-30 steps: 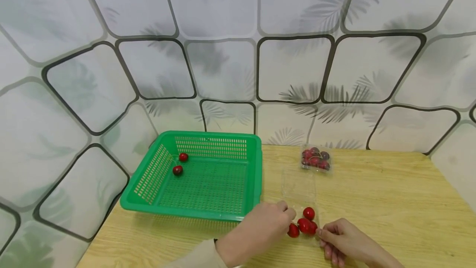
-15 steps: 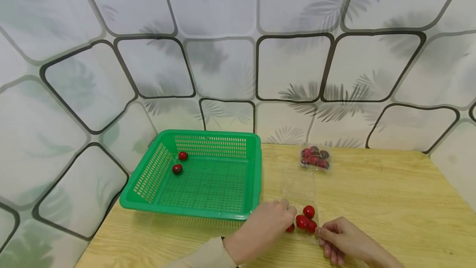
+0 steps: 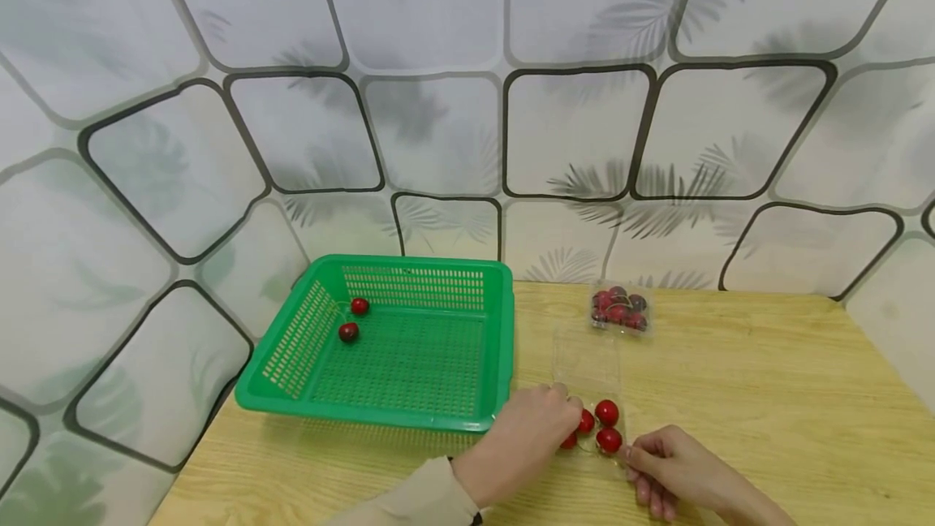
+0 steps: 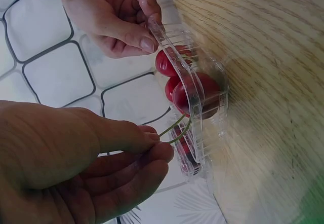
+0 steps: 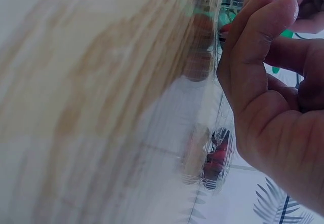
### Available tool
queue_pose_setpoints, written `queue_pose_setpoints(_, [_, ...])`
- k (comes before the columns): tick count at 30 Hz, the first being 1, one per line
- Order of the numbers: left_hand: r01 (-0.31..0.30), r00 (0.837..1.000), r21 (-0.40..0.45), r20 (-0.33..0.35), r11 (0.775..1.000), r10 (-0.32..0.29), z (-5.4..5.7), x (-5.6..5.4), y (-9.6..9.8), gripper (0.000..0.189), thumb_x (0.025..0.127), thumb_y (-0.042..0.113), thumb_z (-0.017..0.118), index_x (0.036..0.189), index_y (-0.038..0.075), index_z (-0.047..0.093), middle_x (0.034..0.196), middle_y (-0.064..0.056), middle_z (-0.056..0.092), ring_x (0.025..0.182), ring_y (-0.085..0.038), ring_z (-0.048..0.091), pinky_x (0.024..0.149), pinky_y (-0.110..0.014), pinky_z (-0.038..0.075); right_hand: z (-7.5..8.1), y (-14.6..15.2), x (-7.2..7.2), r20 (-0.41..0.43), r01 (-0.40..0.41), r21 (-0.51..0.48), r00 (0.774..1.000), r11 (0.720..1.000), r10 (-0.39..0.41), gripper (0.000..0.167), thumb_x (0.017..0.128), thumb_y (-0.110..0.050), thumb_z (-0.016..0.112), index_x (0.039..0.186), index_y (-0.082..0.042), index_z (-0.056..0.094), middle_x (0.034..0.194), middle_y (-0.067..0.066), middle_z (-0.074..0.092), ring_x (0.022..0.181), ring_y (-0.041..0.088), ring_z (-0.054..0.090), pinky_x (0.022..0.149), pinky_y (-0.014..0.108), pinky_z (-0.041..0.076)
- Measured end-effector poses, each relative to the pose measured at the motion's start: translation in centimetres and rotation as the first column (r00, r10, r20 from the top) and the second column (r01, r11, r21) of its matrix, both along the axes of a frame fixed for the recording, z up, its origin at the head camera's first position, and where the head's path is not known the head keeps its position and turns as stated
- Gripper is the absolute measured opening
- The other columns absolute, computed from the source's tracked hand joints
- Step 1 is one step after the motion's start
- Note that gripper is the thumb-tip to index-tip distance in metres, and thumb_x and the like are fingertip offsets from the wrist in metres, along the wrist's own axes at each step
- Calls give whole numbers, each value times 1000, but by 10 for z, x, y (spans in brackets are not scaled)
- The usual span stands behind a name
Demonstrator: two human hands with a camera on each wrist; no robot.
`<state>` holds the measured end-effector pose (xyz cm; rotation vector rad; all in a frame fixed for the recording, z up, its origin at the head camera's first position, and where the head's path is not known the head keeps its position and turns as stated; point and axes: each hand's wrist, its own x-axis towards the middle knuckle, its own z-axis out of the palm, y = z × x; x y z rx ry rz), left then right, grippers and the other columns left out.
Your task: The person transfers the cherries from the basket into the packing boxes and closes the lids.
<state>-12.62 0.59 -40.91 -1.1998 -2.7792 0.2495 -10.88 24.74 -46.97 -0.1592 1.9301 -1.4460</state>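
Thumb and fingertips of my left hand pinch thin green cherry stems in the left wrist view. Those stems lead over the rim of an open clear plastic box to red cherries inside it. My right hand pinches the box's near right edge between thumb and fingers. In the head view, several cherries show in the box, some partly behind my left fingers. The box's clear lid lies folded back on the far side.
Left of the box, a green slotted basket holds two cherries near its left wall. Behind, a second clear box full of dark red cherries stands near the wall. All rest on a wooden table.
My left hand has shifted slightly away from me and the cherries in the box have rolled apart, one moving left toward my fingers. My right hand has stayed at the box edge.
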Motion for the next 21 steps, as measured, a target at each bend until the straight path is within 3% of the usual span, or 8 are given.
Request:
queue_pose_setpoints(6, [-53,999,-4,-1,999,53,-3,0,3,7,92,18,77,94,23,73,83,7,66,72,-4,62,55,-17,49,0,0,0,2,0,4,1000,1000,0,35,108,-23,49,90,1,66,68,-2,66,52,3,58,48,16,50])
queue_pose_setpoints(12, [-118,988,9,101,993,116,1,9,13,10,95,19,73,88,26,74,81,7,66,73,-4,60,56,-18,51,-2,1,0,-13,-10,0,1000,1000,10,35,108,-25,51,89,1,66,68,-1,66,52,3,59,49,17,51])
queue_pose_setpoints(21, [-213,974,19,82,977,211,-3,7,21,12,90,18,79,83,24,72,80,4,66,68,-6,63,53,-21,52,-3,1,-2,-13,-4,6,1000,1000,4,37,108,-27,51,89,1,66,67,-1,65,52,4,58,48,17,50])
